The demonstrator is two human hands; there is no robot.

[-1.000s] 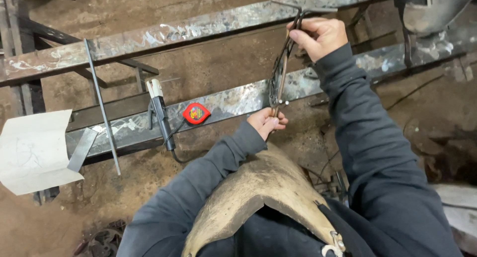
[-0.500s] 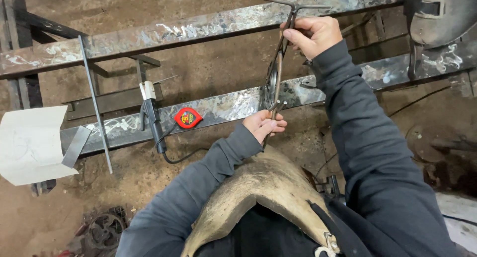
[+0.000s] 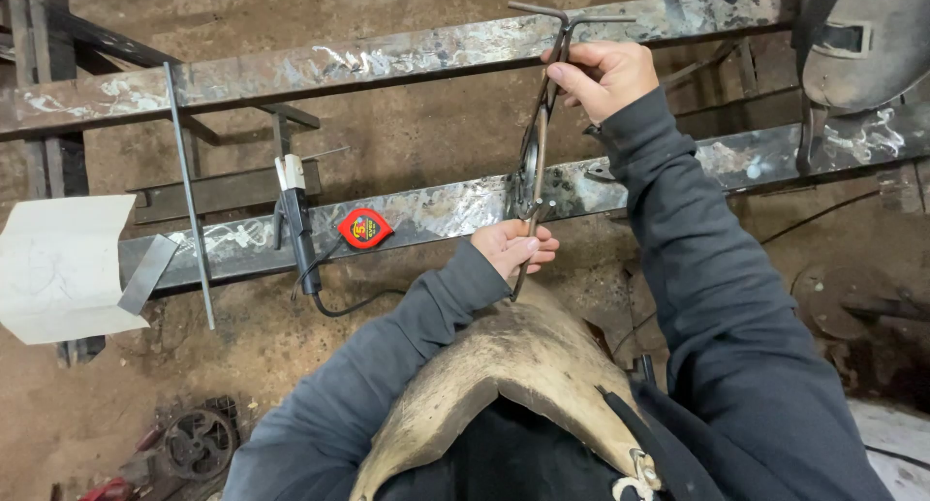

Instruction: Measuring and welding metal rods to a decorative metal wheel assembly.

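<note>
Over a dirt floor (image 3: pixel 407 142), both hands grip a bent rod (image 3: pixel 539 152): right hand (image 3: pixel 603 75) high, left hand (image 3: pixel 513 249) low, by the near beam (image 3: pixel 436 215)

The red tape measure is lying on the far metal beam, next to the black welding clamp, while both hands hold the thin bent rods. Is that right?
Not quite. The head view shows the red tape measure lying on the near beam, not the far one. The rest holds: it sits beside the black welding clamp, and the left hand and right hand both hold the thin bent rods.
</note>
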